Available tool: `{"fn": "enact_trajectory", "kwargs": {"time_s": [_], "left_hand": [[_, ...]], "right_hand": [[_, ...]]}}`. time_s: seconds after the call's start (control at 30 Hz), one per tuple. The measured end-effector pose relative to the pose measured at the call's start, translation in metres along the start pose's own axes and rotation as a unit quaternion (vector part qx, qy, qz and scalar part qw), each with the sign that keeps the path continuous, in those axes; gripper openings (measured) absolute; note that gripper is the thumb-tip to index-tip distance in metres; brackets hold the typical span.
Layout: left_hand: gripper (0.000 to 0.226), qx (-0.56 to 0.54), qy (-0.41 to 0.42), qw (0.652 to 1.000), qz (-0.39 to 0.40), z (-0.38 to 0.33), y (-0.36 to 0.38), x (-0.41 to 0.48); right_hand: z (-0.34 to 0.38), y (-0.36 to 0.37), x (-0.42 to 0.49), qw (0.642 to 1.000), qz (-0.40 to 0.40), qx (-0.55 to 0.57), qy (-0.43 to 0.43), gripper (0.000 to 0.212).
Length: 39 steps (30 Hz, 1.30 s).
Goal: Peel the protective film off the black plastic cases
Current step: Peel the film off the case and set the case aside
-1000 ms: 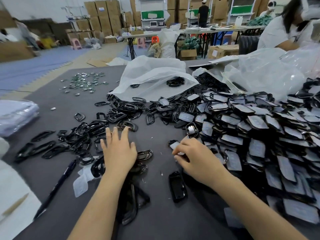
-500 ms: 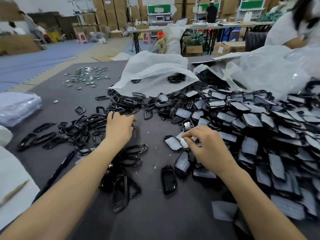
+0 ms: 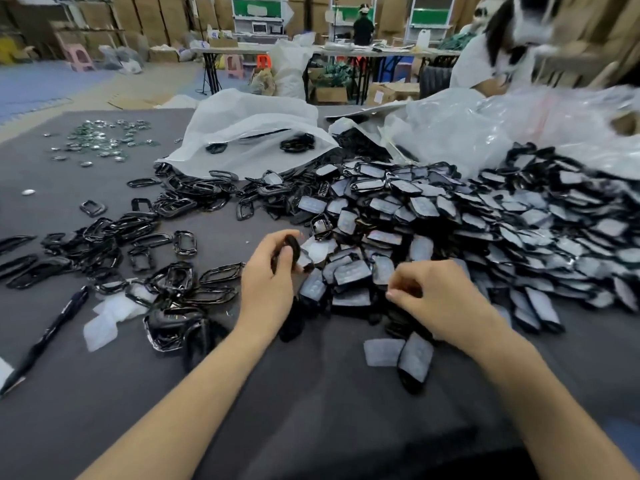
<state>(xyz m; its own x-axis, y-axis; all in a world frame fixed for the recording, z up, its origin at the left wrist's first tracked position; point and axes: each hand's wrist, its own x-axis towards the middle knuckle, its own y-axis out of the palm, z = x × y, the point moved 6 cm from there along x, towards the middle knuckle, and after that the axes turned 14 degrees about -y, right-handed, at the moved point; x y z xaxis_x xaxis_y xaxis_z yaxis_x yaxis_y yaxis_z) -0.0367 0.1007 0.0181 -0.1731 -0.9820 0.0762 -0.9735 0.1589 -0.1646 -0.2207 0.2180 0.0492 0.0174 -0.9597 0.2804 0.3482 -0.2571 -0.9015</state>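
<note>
A big heap of black plastic cases [image 3: 485,220] with whitish film on them covers the right half of the grey table [image 3: 311,403]. My left hand [image 3: 268,282] grips one black case [image 3: 289,249] just above the heap's near edge. My right hand [image 3: 443,299] hovers over the same edge, fingers curled and thumb tucked in, with nothing visible between them. One filmed case [image 3: 415,362] lies alone near me beside a loose film [image 3: 381,351]. Bare black cases and frames [image 3: 114,233] are scattered to the left.
Peeled films [image 3: 104,323] and a black pen [image 3: 48,337] lie at the left front. A white bag [image 3: 249,133] and clear plastic bags [image 3: 485,126] sit behind the heap. Small shiny metal pieces [image 3: 104,136] are at the far left. A person [image 3: 491,60] works at the right rear.
My left hand left the bare frames, moved right and picked up a black case. My right hand drew back from the heap's edge and curled up.
</note>
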Motion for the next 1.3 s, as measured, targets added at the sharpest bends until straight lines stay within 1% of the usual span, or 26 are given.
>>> {"fn": "enact_trajectory", "kwargs": {"time_s": [0.1,0.17,0.23,0.27,0.33,0.37,0.43,0.5,0.53,0.6,0.63,0.7,0.77,0.87,0.93,0.97,1.03,1.07,1.13,1.2,1.3], "left_hand": [[0.03,-0.06,-0.003,0.998,0.023,0.0,0.003,0.0],[0.028,-0.058,0.018,0.998,0.034,-0.001,0.004,-0.004],[0.027,-0.058,0.022,0.997,0.047,-0.002,0.006,-0.007],[0.027,-0.06,0.021,0.997,0.051,-0.002,0.007,-0.008],[0.025,-0.068,0.02,0.996,0.054,-0.003,0.006,-0.007],[0.025,-0.078,0.019,0.995,0.054,-0.004,0.005,-0.007],[0.028,-0.091,0.013,0.994,0.052,-0.003,0.002,-0.005],[0.031,-0.117,-0.008,0.991,0.057,-0.001,0.001,-0.004],[0.031,-0.147,-0.031,0.986,0.067,0.0,0.002,-0.004],[0.029,-0.202,-0.081,0.972,0.084,0.006,0.005,-0.002],[0.029,-0.217,-0.098,0.968,0.085,0.009,0.005,0.0],[0.031,-0.232,-0.113,0.962,0.092,0.012,0.006,0.004],[0.032,-0.239,-0.127,0.957,0.103,0.014,0.007,0.008],[0.031,-0.279,-0.151,0.941,0.119,0.017,0.011,0.008],[0.033,-0.309,-0.147,0.929,0.14,0.016,0.012,0.009],[0.037,-0.327,-0.147,0.921,0.15,0.015,0.012,0.009],[0.045,-0.356,-0.151,0.907,0.167,0.014,0.012,0.01],[0.046,-0.359,-0.15,0.905,0.169,0.013,0.012,0.01],[0.047,-0.352,-0.151,0.909,0.164,0.013,0.013,0.008],[0.043,-0.343,-0.164,0.911,0.16,0.014,0.014,0.006],[0.031,-0.332,-0.171,0.913,0.163,0.015,0.014,0.005]], "right_hand": [[0.005,0.014,-0.016,0.99,0.118,-0.047,0.056,0.011],[0.008,0.022,-0.017,0.98,0.158,-0.088,0.077,0.014],[0.013,0.022,-0.015,0.974,0.164,-0.134,0.079,0.014],[0.018,0.022,-0.013,0.97,0.162,-0.169,0.064,0.012],[0.029,0.025,-0.01,0.959,0.155,-0.237,0.021,0.024],[0.033,0.027,-0.009,0.955,0.153,-0.254,0.003,0.03],[0.037,0.027,-0.007,0.953,0.154,-0.261,-0.02,0.032],[0.034,0.02,-0.002,0.962,0.141,-0.233,-0.022,0.022],[0.033,0.015,0.002,0.969,0.124,-0.211,-0.022,0.016],[0.034,0.002,0.015,0.984,0.062,-0.161,-0.039,0.015],[0.036,-0.003,0.024,0.991,0.015,-0.126,-0.053,0.015],[0.039,-0.012,0.045,0.996,-0.076,-0.013,-0.045,0.013],[0.041,-0.004,0.067,0.988,-0.11,0.109,-0.028,0.013],[0.046,0.013,0.085,0.96,-0.163,0.227,-0.03,0.012],[0.041,0.025,0.086,0.932,-0.197,0.305,-0.009,0.009],[0.036,0.031,0.085,0.91,-0.207,0.359,0.011,0.008],[0.03,0.041,0.083,0.849,-0.213,0.481,0.047,0.005],[0.029,0.045,0.082,0.823,-0.213,0.524,0.057,0.005],[0.028,0.049,0.08,0.782,-0.217,0.581,0.07,0.006],[0.026,0.051,0.079,0.74,-0.229,0.626,0.087,0.009],[0.022,0.051,0.077,0.711,-0.235,0.655,0.105,0.011]]}}
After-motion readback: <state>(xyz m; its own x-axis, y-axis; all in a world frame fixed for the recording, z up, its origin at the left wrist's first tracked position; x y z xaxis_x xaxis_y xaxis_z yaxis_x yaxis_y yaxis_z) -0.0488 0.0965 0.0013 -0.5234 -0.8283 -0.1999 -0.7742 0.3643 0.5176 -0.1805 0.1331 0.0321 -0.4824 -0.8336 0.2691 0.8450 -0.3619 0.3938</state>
